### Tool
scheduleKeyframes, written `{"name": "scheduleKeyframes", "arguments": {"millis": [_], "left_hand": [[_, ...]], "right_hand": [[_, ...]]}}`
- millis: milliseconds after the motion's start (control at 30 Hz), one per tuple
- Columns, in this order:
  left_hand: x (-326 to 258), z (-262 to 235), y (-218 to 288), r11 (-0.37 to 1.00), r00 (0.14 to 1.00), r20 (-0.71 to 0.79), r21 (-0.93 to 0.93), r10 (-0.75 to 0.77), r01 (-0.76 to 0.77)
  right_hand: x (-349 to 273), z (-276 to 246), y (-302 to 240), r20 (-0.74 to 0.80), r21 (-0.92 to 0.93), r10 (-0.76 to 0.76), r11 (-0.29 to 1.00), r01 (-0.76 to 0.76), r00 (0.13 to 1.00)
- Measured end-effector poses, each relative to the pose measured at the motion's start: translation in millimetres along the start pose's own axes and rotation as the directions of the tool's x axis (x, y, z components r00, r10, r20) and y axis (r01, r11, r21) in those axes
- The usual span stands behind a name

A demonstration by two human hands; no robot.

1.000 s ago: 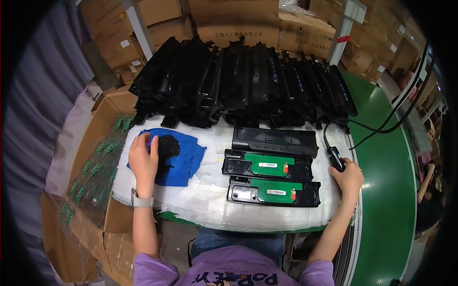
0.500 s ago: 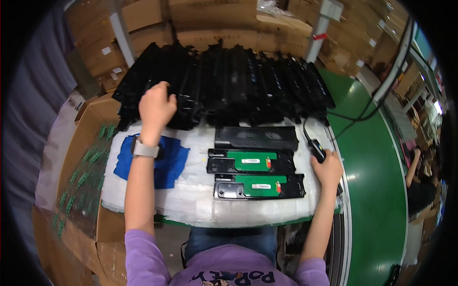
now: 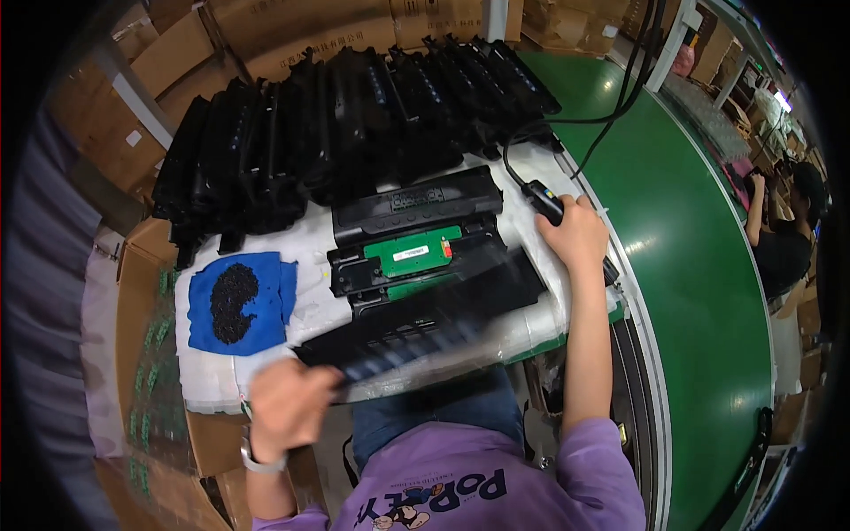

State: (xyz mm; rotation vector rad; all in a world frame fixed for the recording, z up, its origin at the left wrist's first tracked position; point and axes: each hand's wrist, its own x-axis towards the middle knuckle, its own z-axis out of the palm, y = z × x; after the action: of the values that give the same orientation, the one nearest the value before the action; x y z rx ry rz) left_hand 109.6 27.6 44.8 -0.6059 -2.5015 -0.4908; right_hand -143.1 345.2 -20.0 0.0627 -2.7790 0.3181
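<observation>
My left hand [image 3: 297, 403], blurred by motion, grips one end of a long black plastic panel [image 3: 443, 320] over the near edge of the bench. That panel slants up to the right and partly covers a black housing with a green circuit board [image 3: 412, 288]. Behind it lies another housing with a green circuit board [image 3: 414, 253], its whole board visible. Farther back is a black housing [image 3: 421, 211] with a row of round buttons. At the bench's right side, my right hand [image 3: 580, 234] is closed around a black corded electric screwdriver [image 3: 544, 202].
A blue cloth [image 3: 199, 310] at left carries a heap of small black pieces [image 3: 233, 305], perhaps screws. Many black panels [image 3: 354, 124] stand stacked along the back. Left is a cardboard box [image 3: 146, 265] with green boards; right, a green surface [image 3: 682, 265]. Another person [image 3: 784, 239] is far right.
My left hand has come from the back stack to the near edge, bringing a black panel. The cloth's heap is now uncovered. My right hand keeps the screwdriver, and the view has shifted.
</observation>
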Motion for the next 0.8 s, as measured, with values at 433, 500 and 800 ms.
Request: {"name": "scheduleKeyframes", "arguments": {"millis": [433, 500, 800], "left_hand": [[-7.5, 71.1, 7.3, 0.994, 0.969, 0.248, -0.099, -0.010, 0.035], [-8.1, 73.9, 8.0, 0.997, 0.975, 0.219, -0.056, -0.039, 0.053], [-66.2, 26.2, -1.0, 0.958, 0.965, -0.217, 0.215, -0.145, 0.192]], "right_hand": [[4.1, 2.4, 3.3, 0.042, -0.011, -0.004, 1.000, 0.004, 0.999], [3.9, 3.2, 0.4, 0.040, -0.010, -0.005, 1.000, 0.005, 0.999], [-1.1, 7.8, 11.7, 0.025, -0.055, -0.071, 0.996, 0.072, 0.997]]}}
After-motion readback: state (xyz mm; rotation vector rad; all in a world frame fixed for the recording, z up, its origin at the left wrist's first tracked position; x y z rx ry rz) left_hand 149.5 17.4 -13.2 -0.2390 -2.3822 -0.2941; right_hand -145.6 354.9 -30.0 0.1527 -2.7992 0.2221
